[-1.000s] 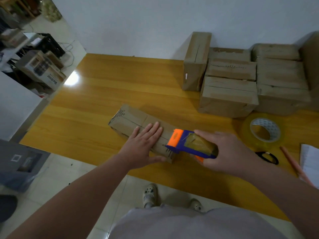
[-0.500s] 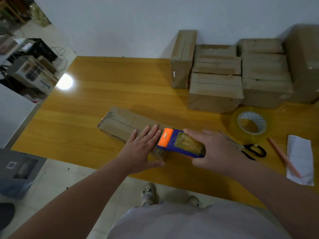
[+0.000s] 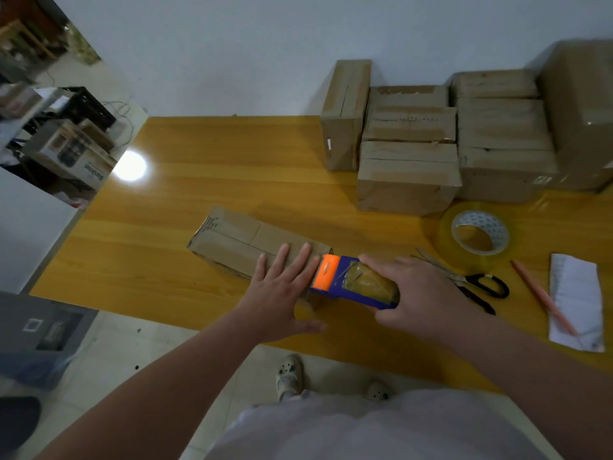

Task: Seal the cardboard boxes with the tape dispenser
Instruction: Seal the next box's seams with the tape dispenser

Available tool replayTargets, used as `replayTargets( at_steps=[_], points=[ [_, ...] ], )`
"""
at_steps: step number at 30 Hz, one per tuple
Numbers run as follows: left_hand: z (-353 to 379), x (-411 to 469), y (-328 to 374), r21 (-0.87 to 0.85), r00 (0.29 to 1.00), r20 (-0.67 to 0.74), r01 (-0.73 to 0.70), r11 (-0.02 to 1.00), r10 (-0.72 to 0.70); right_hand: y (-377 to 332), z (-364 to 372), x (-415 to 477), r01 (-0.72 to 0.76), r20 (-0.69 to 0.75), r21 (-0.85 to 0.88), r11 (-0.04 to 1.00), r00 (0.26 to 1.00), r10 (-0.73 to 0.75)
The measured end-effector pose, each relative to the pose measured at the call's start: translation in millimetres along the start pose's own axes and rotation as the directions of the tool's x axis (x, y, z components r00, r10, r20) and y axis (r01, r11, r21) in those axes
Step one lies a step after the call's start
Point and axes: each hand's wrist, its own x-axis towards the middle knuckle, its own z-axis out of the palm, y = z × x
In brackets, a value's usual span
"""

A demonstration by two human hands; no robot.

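From my feed, the long cardboard box (image 3: 238,240) lies flat on the yellow wooden counter (image 3: 199,180), just left of the frame's centre, running from the middle left down toward the centre. My left hand (image 3: 282,293) rests on the box's near end with its fingers straight and spread, palm down. My right hand (image 3: 421,293) is wrapped around the blue tape dispenser (image 3: 351,282), whose orange head sits at the right end of the box, touching the left fingertips. Both hands are at the centre of the frame. In the upper right, a group of cardboard boxes (image 3: 408,167) stands against the wall. At the right are a roll of clear tape (image 3: 477,232), black-handled scissors (image 3: 477,283), a pencil (image 3: 537,293) and a slip of paper (image 3: 577,300).
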Motion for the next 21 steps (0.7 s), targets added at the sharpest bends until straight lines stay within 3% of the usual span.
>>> replayTargets(
  at_steps=[14,21],
  points=[
    [0.6,1.1,-1.8,0.005,1.0,0.012,0.028,1.0,-0.029,15.2,-33.0,-35.9,-0.004,0.006,0.026,1.0,1.0,0.003],
    [-2.3,0.9,-0.1,0.014,0.998,0.059,0.033,0.999,-0.034,-17.0,-29.1,-7.5,-0.048,0.094,-0.144,0.988,0.994,0.062]
  ],
)
